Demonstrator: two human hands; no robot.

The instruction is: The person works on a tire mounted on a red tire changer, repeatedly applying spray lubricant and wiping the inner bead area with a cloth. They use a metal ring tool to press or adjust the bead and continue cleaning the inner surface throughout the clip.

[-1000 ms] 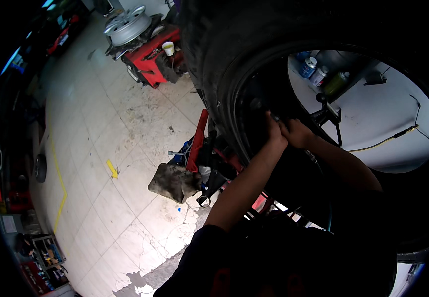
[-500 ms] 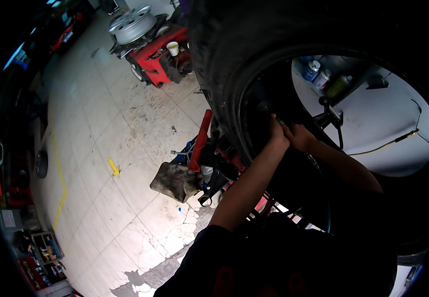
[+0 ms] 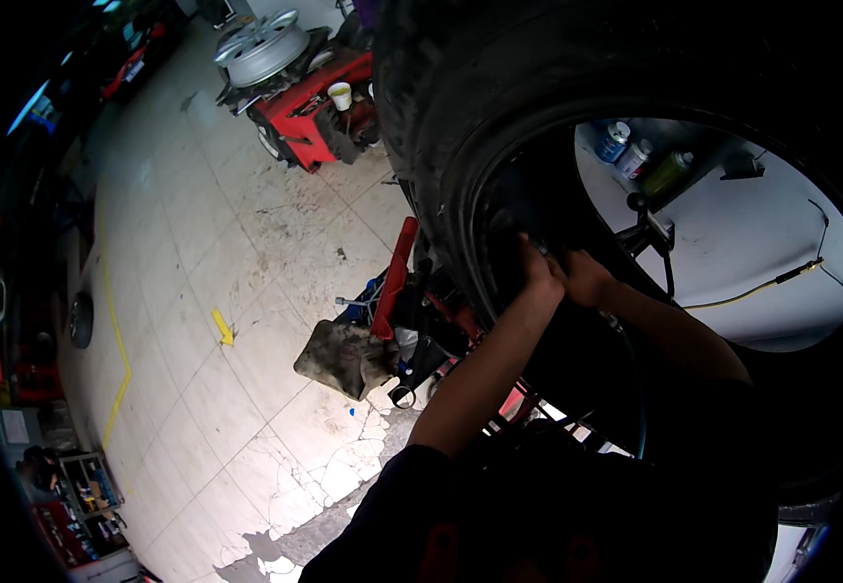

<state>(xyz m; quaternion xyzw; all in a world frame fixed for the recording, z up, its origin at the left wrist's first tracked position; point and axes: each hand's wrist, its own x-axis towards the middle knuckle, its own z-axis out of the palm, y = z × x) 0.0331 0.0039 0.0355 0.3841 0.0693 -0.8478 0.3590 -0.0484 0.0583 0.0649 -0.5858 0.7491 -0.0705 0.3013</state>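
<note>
Reaching into big black tire [image 3: 431, 126], upper right of view, with left hand [image 3: 541, 271] just beside right hand [image 3: 586, 279], near dark rounded object [image 3: 502, 222]. Can't tell finger state, whether spread, pressed together or pinching something: too shadowed. Showing thin hose [image 3: 643, 432] below right forearm.

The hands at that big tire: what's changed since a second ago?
The left hand and right hand have shifted slightly down the picture, toward the person. No change of grip shows; shadow hides what they may hold. The tire, silver wheel and red bar look otherwise unmoved.
</note>
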